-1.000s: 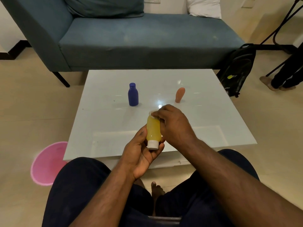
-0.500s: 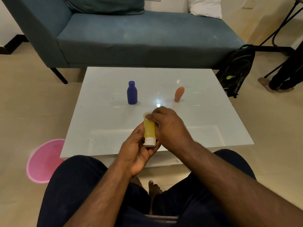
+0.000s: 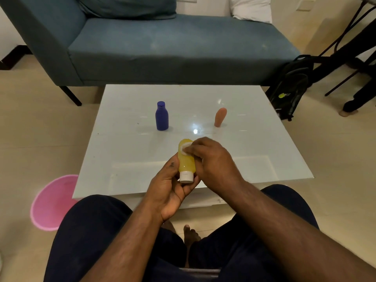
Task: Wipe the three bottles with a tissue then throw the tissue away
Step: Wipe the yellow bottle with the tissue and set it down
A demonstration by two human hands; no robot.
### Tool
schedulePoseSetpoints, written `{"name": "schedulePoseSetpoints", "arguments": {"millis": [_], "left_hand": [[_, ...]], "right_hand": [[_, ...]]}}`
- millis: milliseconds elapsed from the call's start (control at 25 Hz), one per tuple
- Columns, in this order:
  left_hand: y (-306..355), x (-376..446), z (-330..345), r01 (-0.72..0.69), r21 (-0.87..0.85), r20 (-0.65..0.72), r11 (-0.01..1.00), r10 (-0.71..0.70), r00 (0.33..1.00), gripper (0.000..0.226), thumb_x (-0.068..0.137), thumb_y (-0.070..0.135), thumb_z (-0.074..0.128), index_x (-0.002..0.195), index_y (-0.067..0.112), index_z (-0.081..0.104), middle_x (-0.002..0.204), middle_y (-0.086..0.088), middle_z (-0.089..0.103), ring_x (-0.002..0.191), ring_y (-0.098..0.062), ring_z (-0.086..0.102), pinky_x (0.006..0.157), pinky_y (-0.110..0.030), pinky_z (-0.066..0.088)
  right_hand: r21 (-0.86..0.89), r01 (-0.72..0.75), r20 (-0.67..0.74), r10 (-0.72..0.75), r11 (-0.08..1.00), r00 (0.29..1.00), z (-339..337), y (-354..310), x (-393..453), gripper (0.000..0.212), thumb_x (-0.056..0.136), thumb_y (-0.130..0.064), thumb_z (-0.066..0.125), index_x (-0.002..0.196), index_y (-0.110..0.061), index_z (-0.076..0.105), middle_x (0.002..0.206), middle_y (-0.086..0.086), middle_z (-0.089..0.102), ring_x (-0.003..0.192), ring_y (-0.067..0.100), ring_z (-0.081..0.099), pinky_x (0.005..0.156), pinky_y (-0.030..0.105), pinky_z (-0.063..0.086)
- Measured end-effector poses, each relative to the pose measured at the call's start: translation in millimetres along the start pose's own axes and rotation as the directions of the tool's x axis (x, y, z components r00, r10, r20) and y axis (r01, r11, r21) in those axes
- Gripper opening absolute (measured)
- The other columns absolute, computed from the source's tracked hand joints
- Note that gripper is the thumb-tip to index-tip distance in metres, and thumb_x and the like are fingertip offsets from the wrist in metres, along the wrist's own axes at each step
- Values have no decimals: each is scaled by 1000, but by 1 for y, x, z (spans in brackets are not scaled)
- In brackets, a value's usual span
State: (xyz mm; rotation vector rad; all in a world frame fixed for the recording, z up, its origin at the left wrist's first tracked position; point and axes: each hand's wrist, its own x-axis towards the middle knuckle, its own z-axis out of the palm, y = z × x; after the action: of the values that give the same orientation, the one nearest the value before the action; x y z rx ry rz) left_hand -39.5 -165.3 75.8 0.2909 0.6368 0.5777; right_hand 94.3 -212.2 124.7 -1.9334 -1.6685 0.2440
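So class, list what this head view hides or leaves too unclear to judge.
1. Tissue: mostly hidden under the right hand.
2. Yellow bottle: far side hidden by the left hand.
3. Pink bin: partly hidden by the table and a knee.
4. Bottle labels: too small to read.

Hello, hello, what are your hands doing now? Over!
Left hand grips yellow bottle. Right hand presses tissue on it. Nothing blocking.

The surface [image 3: 254,143] is white and glossy, mirroring a lamp glare. The yellow bottle [image 3: 186,161] looks like translucent plastic, the blue bottle [image 3: 162,117] matt plastic. The sofa [image 3: 175,47] is woven cloth; the bin [image 3: 50,204] smooth pink plastic.
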Motion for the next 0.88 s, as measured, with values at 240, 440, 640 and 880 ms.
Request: {"name": "schedulePoseSetpoints", "arguments": {"millis": [240,440,640,880], "left_hand": [[2,0,-2,-23,-3,10,1000,23,1000,43,98,26,54,137,8,58,134,-22,65,119,-37,66,91,-51,59],[-1,1,-4,-13,9,22,1000,13,1000,38,103,24,49,137,9,58,133,-23,65,120,-38,66,91,-52,59],[0,3,-8,-14,7,10,1000,14,1000,39,105,25,48,139,8,57,136,-23,63,118,-37,67,86,-49,61],[-3,1,-5,-29,74,36,997,27,999,43,91,28,61,131,13,66,129,-21,68,115,-35,69,80,-43,62]], "right_hand": [[57,-27,-50,30,998,998,11,-8,-14,27,86,-7,62,111,-13,68,106,5,61,96,21,59,84,36,52],[96,-74,-88,83,993,993,8,0,-5,24,86,-5,63,108,-11,70,101,7,62,93,21,59,83,38,52],[53,-38,-61,41,998,997,14,-6,-18,27,85,-7,63,112,-12,67,105,5,61,95,19,58,83,33,53],[6,-36,-67,36,999,997,8,-4,-10,28,84,-6,65,111,-13,68,103,7,62,94,21,59,83,32,51]]}}
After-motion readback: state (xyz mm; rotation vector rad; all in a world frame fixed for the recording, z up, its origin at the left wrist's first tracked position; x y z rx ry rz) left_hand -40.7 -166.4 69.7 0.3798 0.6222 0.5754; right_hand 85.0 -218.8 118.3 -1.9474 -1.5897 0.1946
